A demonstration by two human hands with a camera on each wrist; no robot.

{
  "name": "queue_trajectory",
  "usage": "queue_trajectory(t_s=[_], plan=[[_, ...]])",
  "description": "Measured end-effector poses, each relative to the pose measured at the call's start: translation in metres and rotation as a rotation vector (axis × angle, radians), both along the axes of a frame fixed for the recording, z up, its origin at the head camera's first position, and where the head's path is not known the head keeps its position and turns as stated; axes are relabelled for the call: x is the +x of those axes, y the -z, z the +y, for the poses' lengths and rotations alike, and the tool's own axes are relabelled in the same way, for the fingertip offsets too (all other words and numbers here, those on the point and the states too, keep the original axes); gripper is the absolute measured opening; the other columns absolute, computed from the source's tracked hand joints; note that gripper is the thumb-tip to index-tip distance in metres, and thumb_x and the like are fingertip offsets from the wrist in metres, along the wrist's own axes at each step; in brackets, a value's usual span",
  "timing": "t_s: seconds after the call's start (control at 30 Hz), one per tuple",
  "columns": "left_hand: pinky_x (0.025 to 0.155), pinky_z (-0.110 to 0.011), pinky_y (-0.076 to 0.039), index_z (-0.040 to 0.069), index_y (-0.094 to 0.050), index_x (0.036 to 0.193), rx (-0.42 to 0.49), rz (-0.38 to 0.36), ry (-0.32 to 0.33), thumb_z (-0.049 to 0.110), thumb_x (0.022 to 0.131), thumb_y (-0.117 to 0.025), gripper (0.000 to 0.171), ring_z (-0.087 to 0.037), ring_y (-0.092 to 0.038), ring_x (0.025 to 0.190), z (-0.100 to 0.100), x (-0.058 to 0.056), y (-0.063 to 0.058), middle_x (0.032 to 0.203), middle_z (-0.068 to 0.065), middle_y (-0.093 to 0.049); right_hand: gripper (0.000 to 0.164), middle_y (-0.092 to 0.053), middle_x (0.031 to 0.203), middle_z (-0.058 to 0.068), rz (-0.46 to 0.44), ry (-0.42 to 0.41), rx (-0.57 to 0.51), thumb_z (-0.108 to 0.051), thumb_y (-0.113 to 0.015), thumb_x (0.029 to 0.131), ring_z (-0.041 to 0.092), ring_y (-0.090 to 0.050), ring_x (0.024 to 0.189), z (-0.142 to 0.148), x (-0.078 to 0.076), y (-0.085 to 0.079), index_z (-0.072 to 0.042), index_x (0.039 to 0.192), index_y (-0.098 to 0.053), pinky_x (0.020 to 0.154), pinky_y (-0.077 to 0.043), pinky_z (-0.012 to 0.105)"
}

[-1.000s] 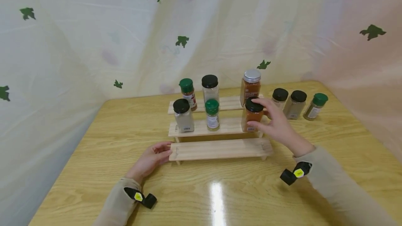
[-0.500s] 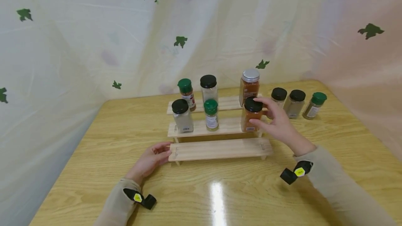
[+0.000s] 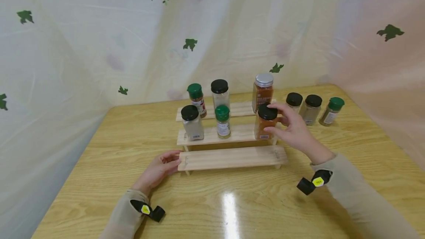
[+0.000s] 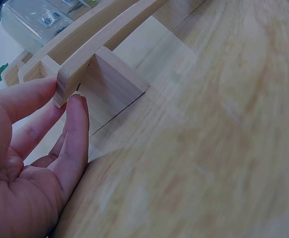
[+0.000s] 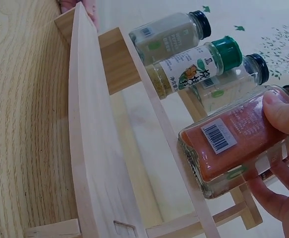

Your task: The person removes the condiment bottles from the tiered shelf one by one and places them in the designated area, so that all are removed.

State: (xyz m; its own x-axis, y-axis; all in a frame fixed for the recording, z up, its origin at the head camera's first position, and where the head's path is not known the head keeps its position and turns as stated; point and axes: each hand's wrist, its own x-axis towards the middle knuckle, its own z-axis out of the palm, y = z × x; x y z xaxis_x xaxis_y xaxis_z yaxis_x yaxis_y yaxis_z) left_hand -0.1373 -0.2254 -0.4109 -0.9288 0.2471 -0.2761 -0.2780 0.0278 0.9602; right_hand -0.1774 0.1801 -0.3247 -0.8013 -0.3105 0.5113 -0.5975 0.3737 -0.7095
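Observation:
A three-tier wooden spice rack (image 3: 232,158) stands on the table. My left hand (image 3: 158,169) pinches the left end of its lowest shelf, the thumb and fingertips at the board's end in the left wrist view. At the right end of the middle shelf, my right hand (image 3: 293,132) holds a spice jar (image 3: 263,123) of orange-red powder with a black lid. In the right wrist view the thumb (image 5: 281,113) lies on the jar's label side and the fingers curl behind it. A green-lidded jar (image 3: 223,128) and a black-lidded jar (image 3: 193,128) share that shelf.
On the top shelf are a green-capped jar (image 3: 198,104), a black-lidded jar (image 3: 220,97) and a silver-lidded red jar (image 3: 263,93). Two black-lidded jars (image 3: 310,114) and a green-lidded one (image 3: 328,116) stand on the table (image 3: 132,128) to the right. A leaf-patterned curtain (image 3: 149,47) hangs behind.
My right thumb has drawn back slightly to the right on the orange-red jar. The jar and the rack stay in place, and my left hand keeps its pinch.

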Motion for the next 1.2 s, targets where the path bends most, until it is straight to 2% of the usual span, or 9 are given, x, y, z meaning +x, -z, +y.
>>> queue_trajectory(t_s=[0.23,0.33,0.43,0.5,0.67,0.73,0.93,1.0,1.2], plan=[[0.083,-0.021,-0.052,-0.006,-0.045,0.133,-0.006,-0.005,-0.003,0.001,0.093,-0.054,0.042,-0.007,-0.057,0.095,0.000,0.000,0.000,0.105,0.001,-0.054,0.059,-0.056,0.118,0.018,0.081,0.022,0.022,0.017,-0.073,0.069,-0.012,-0.048,0.103,0.007,0.003,0.000,0.003,0.122,-0.050,0.082,-0.044,0.005],[0.083,-0.021,-0.052,-0.005,-0.046,0.132,0.000,-0.002,-0.004,0.002,0.092,-0.056,0.041,-0.007,-0.057,0.095,-0.001,0.000,0.001,0.105,0.001,-0.054,0.061,-0.055,0.116,-0.001,0.103,0.040,0.027,0.019,-0.074,0.066,-0.013,-0.049,0.101,0.013,0.003,-0.002,0.004,0.121,-0.051,0.081,-0.044,0.004],[0.083,-0.021,-0.052,-0.002,-0.049,0.129,0.009,0.006,0.003,0.002,0.092,-0.057,0.038,-0.007,-0.058,0.094,-0.001,-0.001,0.003,0.104,0.002,-0.055,0.061,-0.049,0.115,-0.018,0.109,0.044,0.041,0.020,-0.073,0.066,-0.013,-0.049,0.101,0.020,0.003,-0.006,0.004,0.121,-0.051,0.082,-0.044,0.003],[0.083,-0.022,-0.052,0.002,-0.052,0.127,0.019,0.011,0.008,0.002,0.092,-0.057,0.035,-0.007,-0.059,0.094,-0.002,-0.002,0.003,0.103,0.003,-0.056,0.061,-0.050,0.115,-0.016,0.103,0.058,0.063,0.018,-0.073,0.067,-0.014,-0.049,0.100,0.024,0.004,-0.008,0.003,0.122,-0.051,0.081,-0.043,0.003],[0.082,-0.022,-0.053,0.007,-0.056,0.123,0.024,0.019,0.017,0.003,0.092,-0.057,0.032,-0.007,-0.059,0.093,-0.003,-0.002,0.004,0.103,0.004,-0.056,0.061,-0.056,0.116,0.014,0.067,0.103,0.140,0.012,-0.075,0.071,-0.019,-0.046,0.096,0.036,0.006,-0.007,0.000,0.125,-0.051,0.078,-0.041,0.000],[0.082,-0.021,-0.052,0.007,-0.056,0.124,0.019,0.022,0.019,0.004,0.092,-0.057,0.032,-0.007,-0.058,0.093,-0.003,-0.002,0.004,0.103,0.004,-0.056,0.060,-0.055,0.117,0.018,0.060,0.105,0.147,0.012,-0.074,0.071,-0.020,-0.046,0.096,0.040,0.006,-0.005,0.001,0.126,-0.051,0.078,-0.041,0.000],[0.082,-0.021,-0.053,0.007,-0.056,0.124,0.027,0.028,0.023,0.004,0.092,-0.057,0.032,-0.007,-0.059,0.093,-0.004,-0.001,0.005,0.103,0.003,-0.056,0.063,-0.050,0.116,-0.004,0.046,0.093,0.104,0.018,-0.070,0.071,-0.018,-0.051,0.094,0.052,0.007,0.000,0.003,0.128,-0.048,0.073,-0.046,0.003],[0.082,-0.021,-0.053,0.007,-0.056,0.123,0.037,0.031,0.025,0.004,0.092,-0.058,0.031,-0.007,-0.059,0.093,-0.004,-0.001,0.005,0.103,0.003,-0.056,0.062,-0.048,0.116,-0.008,0.032,0.090,0.098,0.018,-0.069,0.073,-0.018,-0.051,0.094,0.056,0.008,0.001,0.003,0.129,-0.046,0.070,-0.047,0.004],[0.081,-0.021,-0.053,0.012,-0.059,0.120,0.040,0.027,0.010,0.002,0.091,-0.057,0.030,-0.008,-0.059,0.092,-0.003,-0.001,0.005,0.102,0.001,-0.055,0.061,-0.046,0.118,-0.020,0.013,0.121,0.096,0.014,-0.069,0.076,-0.016,-0.048,0.101,0.066,0.009,0.001,0.004,0.130,-0.044,0.079,-0.042,0.001]])
